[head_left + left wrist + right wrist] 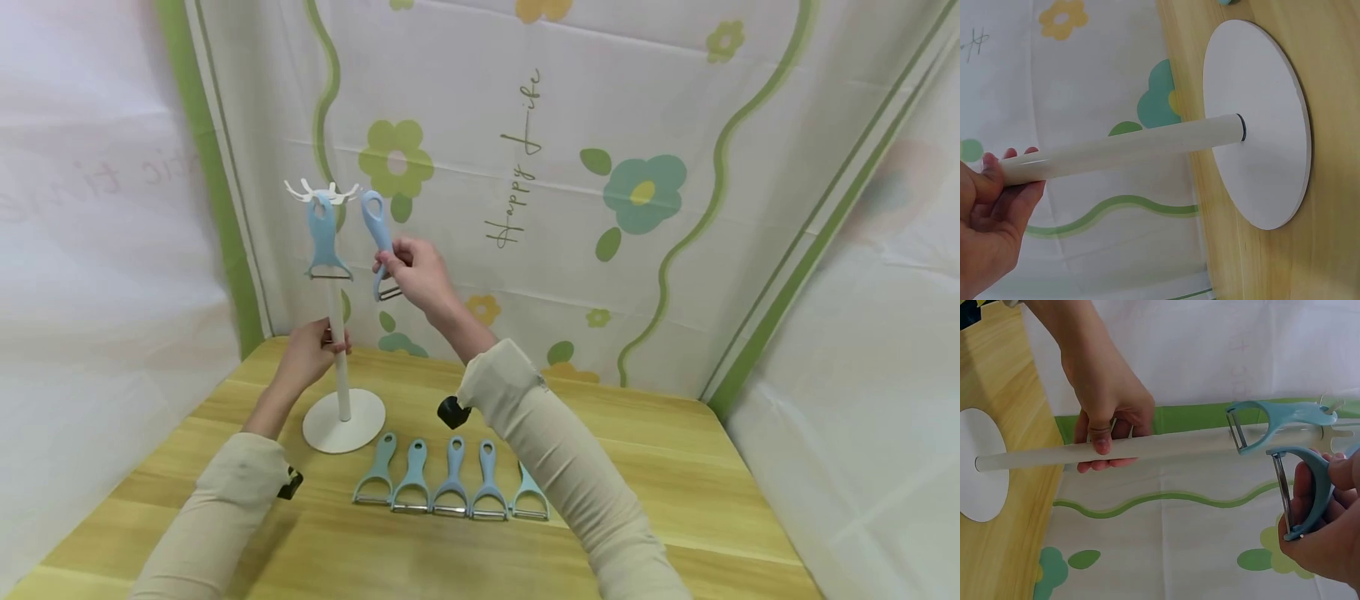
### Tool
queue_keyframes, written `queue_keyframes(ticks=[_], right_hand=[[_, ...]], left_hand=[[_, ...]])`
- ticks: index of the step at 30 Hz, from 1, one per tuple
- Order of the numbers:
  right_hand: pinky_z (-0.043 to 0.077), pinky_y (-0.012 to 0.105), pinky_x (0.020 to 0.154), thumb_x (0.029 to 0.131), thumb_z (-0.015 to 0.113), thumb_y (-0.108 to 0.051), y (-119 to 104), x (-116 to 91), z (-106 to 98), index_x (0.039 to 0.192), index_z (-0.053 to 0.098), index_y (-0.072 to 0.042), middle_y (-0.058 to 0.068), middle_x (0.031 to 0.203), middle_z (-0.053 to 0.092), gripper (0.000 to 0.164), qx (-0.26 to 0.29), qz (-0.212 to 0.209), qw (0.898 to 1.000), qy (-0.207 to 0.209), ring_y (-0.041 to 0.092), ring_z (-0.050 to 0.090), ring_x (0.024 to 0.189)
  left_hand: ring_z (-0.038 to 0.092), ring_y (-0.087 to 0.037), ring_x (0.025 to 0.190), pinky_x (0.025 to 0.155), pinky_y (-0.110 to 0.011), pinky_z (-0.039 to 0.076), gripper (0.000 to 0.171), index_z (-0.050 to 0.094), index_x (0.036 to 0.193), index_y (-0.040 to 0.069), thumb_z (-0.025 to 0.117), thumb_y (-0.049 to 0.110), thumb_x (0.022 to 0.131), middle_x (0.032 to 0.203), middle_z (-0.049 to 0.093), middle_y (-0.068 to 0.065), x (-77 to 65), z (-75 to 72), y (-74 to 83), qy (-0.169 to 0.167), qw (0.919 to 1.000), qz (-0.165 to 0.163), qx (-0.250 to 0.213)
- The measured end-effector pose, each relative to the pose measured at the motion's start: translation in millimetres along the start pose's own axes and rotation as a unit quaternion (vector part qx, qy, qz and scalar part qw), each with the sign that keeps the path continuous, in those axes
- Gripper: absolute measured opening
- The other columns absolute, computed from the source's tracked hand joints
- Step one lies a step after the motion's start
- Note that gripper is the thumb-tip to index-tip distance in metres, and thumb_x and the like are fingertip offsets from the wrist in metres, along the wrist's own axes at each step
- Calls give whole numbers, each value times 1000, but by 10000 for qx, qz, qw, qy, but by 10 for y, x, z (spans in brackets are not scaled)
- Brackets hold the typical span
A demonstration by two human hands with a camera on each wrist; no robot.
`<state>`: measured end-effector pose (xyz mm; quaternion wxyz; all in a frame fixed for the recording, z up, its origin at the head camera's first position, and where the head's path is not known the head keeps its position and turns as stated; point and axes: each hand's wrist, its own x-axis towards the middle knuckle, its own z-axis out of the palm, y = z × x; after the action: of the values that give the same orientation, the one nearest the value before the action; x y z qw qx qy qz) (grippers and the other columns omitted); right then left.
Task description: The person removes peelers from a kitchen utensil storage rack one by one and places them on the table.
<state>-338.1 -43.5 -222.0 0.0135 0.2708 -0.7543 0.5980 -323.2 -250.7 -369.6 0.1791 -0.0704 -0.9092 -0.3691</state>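
Note:
My left hand (309, 354) grips the pole (1129, 144) of a white stand with a round base (322, 429) and a ring of hooks (347, 197) on top. From one front hook hangs a blue peeler (324, 240), blade down. Just right of the hooks, my right hand (423, 275) pinches another light-blue peeler (377, 223) by its handle. That peeler's holed end points up, level with the hooks and apart from them. In the right wrist view, its blade end (1319, 487) shows beside the hanging peeler (1285, 412).
Several blue and green peelers (455, 463) lie in a row on the wooden table (637, 467), right of the base, handles pointing away. The right forearm partly covers the rightmost peeler (530, 483). A flowered cloth (465, 100) hangs behind the table; white cloth stands at both sides.

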Motion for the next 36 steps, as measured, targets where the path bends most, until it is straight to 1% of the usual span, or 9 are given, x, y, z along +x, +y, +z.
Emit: queue_keyframes(ticks=[3,4,7,12,15,21,28,36], right_hand=[[56,24,83,102,56,-11,51,-51,-53,106,66,5,17,100,74,19,37,8,10000,-68,21,70,91],[56,27,85,102,56,-11,68,-68,-73,107,66,5,18,102,74,19,55,4,9999,-96,21,71,92],[58,29,87,101,57,-11,108,-128,-135,108,66,4,19,104,74,19,47,6,9999,-155,22,72,94],[60,29,86,99,60,-10,162,-202,-228,109,66,6,22,104,75,20,197,51,9997,-120,24,75,92],[60,30,85,98,62,-10,196,-241,-270,109,66,8,23,102,75,21,279,120,9995,-80,23,75,91],[61,32,84,97,65,-10,265,-338,-346,108,66,5,21,102,76,19,307,342,9989,34,21,76,92],[61,32,84,96,65,-12,370,-453,-448,107,67,2,18,101,77,18,329,480,9982,159,20,76,93],[61,32,86,97,65,-13,476,-620,-588,114,67,2,17,102,77,23,270,689,9970,244,21,75,97]], left_hand=[[72,-40,93,85,-55,58,10,64,99,-6,57,-9,92,94,73,-25,-21,2,1,16,10000,-46,-52],[72,-41,93,86,-55,57,11,64,100,-7,57,-9,92,95,73,-26,-26,2,0,25,10000,-50,-61],[71,-42,94,87,-56,57,13,63,101,-7,55,-11,91,97,72,-27,-38,2,3,47,9999,-82,-92],[72,-42,93,86,-56,57,14,62,101,-7,55,-11,90,96,72,-28,-42,0,3,126,9998,-62,-118],[72,-41,91,85,-56,58,14,62,101,-7,55,-11,90,96,72,-28,-50,-6,-4,188,9997,-37,-115],[72,-42,90,85,-57,58,12,63,100,-7,56,-10,91,96,72,-28,-69,-9,-5,265,9996,81,-89],[72,-40,89,83,-57,58,11,63,99,-5,57,-9,90,94,73,-26,-74,-1,31,288,9995,92,-34],[71,-41,89,84,-58,57,9,63,97,-5,58,-9,90,92,73,-25,-70,30,50,337,9994,90,-25]])
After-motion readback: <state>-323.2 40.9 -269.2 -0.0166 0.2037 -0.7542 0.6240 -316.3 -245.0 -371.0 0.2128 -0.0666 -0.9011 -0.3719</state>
